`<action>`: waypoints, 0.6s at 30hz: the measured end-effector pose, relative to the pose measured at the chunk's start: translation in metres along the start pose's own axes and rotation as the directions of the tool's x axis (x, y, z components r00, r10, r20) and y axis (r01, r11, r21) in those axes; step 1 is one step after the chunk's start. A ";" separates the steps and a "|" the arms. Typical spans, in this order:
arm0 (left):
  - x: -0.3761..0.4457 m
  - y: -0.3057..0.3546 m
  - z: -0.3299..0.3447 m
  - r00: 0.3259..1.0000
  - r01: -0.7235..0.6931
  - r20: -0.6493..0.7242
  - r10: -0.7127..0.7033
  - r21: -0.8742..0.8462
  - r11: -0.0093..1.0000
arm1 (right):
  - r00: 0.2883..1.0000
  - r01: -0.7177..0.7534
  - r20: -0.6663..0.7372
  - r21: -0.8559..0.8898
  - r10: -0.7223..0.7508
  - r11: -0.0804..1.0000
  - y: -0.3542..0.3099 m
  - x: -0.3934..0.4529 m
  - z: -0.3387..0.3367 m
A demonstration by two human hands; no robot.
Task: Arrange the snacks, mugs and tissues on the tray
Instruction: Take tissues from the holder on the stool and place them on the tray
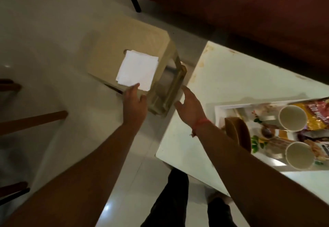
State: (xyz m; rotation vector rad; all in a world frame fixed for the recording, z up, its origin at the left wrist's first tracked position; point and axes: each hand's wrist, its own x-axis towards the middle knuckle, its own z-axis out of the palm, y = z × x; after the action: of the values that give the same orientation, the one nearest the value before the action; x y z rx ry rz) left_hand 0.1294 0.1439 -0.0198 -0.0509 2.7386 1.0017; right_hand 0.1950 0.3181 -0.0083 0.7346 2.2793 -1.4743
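A flat, square stack of white tissues (pixel 138 70) lies on a beige plastic stool (pixel 124 48), its near edge touching the loosely spread fingertips of the left hand (pixel 134 102). The right hand (pixel 189 108), open and empty, hovers past the stool's corner, above bare floor. To its right, on the glossy white counter (pixel 222 77), a rectangular tray (pixel 220 110) holds two round mugs (pixel 292 118) and crinkly snack packets (pixel 316 118).

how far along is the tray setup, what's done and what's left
Done: two mugs and the snack packets already sit on the tray. In hand: nothing yet; the left hand reaches to the edge of the tissues on the stool, and the right hand hovers open nearby. Left: carry the tissues over to the tray.
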 end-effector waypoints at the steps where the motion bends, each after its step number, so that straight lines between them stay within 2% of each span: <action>1: 0.015 -0.007 -0.007 0.999 -0.048 0.000 0.048 0.059 0.997 | 0.999 -0.047 0.025 0.046 0.046 0.998 -0.010 0.017 0.009; 4: 0.054 -0.024 -0.020 0.986 -0.160 0.083 0.143 0.262 0.952 | 0.980 -0.196 0.084 0.221 0.182 0.955 -0.029 0.064 0.032; 7: 0.081 -0.041 -0.022 0.961 -0.234 0.241 0.133 0.459 0.857 | 0.965 -0.262 0.104 0.290 0.242 0.920 -0.042 0.102 0.057; 9: 0.087 -0.045 -0.018 0.947 -0.254 0.305 0.104 0.509 0.823 | 0.960 -0.280 0.080 0.348 0.269 0.895 -0.048 0.119 0.070; 14: 0.074 -0.045 -0.010 0.946 -0.281 0.289 0.148 0.499 0.820 | 0.955 -0.277 -0.005 0.327 0.295 0.903 -0.055 0.131 0.090; 16: 0.063 -0.044 -0.008 0.952 -0.272 0.246 0.180 0.419 0.866 | 0.954 -0.273 -0.031 0.330 0.300 0.904 -0.051 0.126 0.088; 18: 0.047 -0.039 -0.006 0.983 -0.170 0.116 0.144 0.257 0.951 | 0.951 -0.291 0.027 0.421 0.308 0.859 -0.043 0.113 0.081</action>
State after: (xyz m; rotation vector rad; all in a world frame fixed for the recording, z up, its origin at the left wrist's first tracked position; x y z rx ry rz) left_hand 0.0868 0.1126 -0.0506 0.2572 2.7948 0.6421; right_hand 0.0772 0.2574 -0.0695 1.1913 1.7726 -1.8212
